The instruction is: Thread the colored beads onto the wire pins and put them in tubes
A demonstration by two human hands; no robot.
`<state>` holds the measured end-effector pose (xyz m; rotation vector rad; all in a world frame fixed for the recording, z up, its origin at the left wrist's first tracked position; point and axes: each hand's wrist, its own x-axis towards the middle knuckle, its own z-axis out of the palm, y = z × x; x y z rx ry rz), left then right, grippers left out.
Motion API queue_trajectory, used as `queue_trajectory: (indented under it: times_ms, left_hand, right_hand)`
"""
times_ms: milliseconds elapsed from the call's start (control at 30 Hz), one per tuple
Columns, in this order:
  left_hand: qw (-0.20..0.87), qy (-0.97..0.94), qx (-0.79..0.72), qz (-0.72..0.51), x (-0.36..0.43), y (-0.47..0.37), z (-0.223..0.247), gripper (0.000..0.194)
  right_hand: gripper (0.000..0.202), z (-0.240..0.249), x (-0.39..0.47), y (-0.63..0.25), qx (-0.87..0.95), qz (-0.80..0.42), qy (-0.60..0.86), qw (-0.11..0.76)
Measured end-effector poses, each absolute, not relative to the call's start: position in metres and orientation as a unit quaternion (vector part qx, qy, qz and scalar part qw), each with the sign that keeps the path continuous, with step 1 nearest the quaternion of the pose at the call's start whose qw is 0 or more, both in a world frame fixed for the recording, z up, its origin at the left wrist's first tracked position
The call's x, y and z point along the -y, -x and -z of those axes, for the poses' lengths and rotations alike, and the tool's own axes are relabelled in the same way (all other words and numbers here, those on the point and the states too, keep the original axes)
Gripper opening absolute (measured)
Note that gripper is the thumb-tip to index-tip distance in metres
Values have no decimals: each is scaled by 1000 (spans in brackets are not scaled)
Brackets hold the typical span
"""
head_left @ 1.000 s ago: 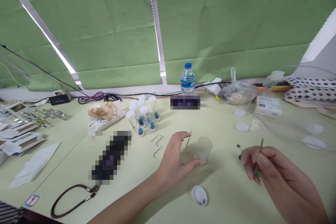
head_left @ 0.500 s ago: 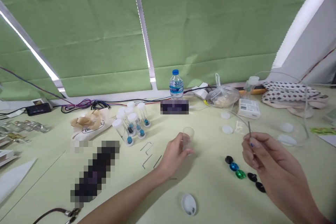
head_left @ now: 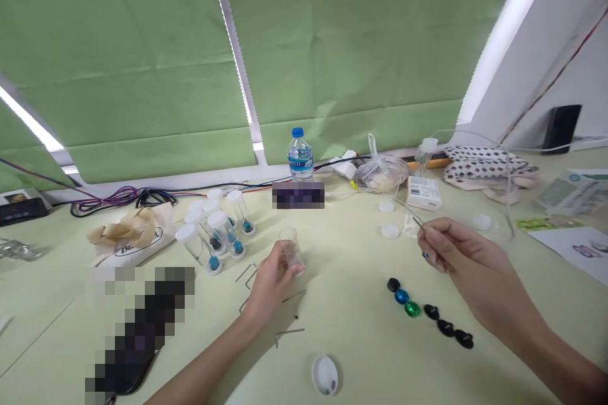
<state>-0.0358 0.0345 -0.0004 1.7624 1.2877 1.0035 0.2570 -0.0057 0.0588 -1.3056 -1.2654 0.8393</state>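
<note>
My left hand point(head_left: 272, 278) is wrapped round a clear open tube point(head_left: 289, 245) that stands upright on the table. My right hand point(head_left: 460, 256) is raised at the right, pinching a thin grey metal rod point(head_left: 418, 222). Below and left of that hand lie a blue disc point(head_left: 401, 296), a green disc point(head_left: 412, 309) and several black ones point(head_left: 431, 312). Bent metal keys point(head_left: 289, 331) lie around my left wrist. Near the front edge a white cap point(head_left: 325, 375) holds small dark bits.
Capped clear tubes point(head_left: 219, 231) with blue pieces stand left of my left hand. A water bottle point(head_left: 300, 158) is at the back, near a tied plastic bag point(head_left: 381, 171) and a white box point(head_left: 424, 193). A cream pouch point(head_left: 137, 243) lies at the left.
The view has swung to the right. The rod in my right hand has tilted from upright to slanting left. My left hand still holds the tube.
</note>
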Motion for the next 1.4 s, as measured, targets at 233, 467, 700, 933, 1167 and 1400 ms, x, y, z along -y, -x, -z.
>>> queue_trajectory:
  times_ms: [233,467,700,933,1167,1400]
  left_hand:
    - [362,-653,-507,-431,-29,45,6,59]
    - [198,-706,-515,-444,11,57,6,33]
    - [135,-818,-383,-408,21,56,5,20]
    - [126,-913,-284,-263,20,53,5,19]
    - [120,-953,-243,-133,28,48,0,51]
    - [171,-943,-266,-98,30,47,-3,42]
  right_hand:
    - [26,-65,-4,-262,556,-344,557,512]
    - [18,-52,-20,-279,541,-301,569,542]
    - [11,-59,-23,-300,486,-165,604,609]
    - [19,-59,-40,-337,451,-195,614,618]
    - [20,-46,-44,-341,442,-273,601,608]
    - [20,-26,-39,-317,505,-325,604,524]
